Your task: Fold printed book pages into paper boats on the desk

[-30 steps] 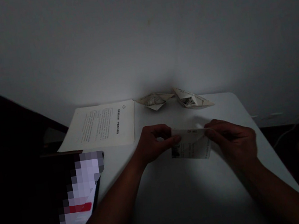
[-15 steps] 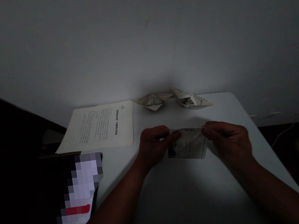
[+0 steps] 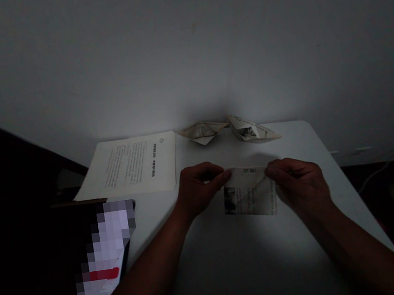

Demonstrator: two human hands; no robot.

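Note:
A folded piece of printed paper point(image 3: 250, 197) is held above the white table point(image 3: 234, 254) between both hands. My left hand point(image 3: 197, 190) pinches its upper left corner with closed fingers. My right hand point(image 3: 299, 183) pinches the upper right corner the same way. The paper hangs facing me, with a dark picture at its lower left and a diagonal crease across it. The room is dim.
Two folded paper boats point(image 3: 202, 132) point(image 3: 252, 130) sit at the table's far edge by the wall. An open printed booklet point(image 3: 131, 165) lies at the far left. A blurred-out item point(image 3: 104, 258) rests at the near left on a dark surface.
The paper has been turned up and spread out, so its printed face hangs taller and flatter than before. Both hands have stayed in nearly the same place.

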